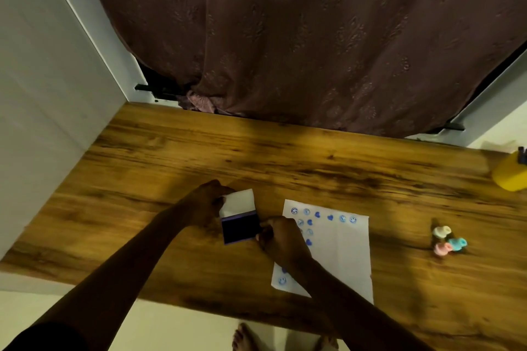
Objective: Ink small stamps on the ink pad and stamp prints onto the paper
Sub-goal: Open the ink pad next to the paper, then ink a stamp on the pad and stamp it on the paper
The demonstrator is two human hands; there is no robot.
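An ink pad (240,227) with a dark blue pad lies on the wooden table (285,157), its white lid (239,202) swung up and back. My left hand (206,202) grips the lid's left edge. My right hand (281,238) pinches the right side of the pad's case. To the right lies a white paper (339,253) with several blue heart and smiley prints. Three small stamps, white (441,231), blue (457,244) and pink (441,249), stand together further right, away from both hands.
A yellow container (510,175) holding a dark pen sits at the table's right edge. A brown patterned curtain (299,37) hangs behind the far edge. A white wall (42,94) borders the left. Bare feet (245,339) show below the near edge.
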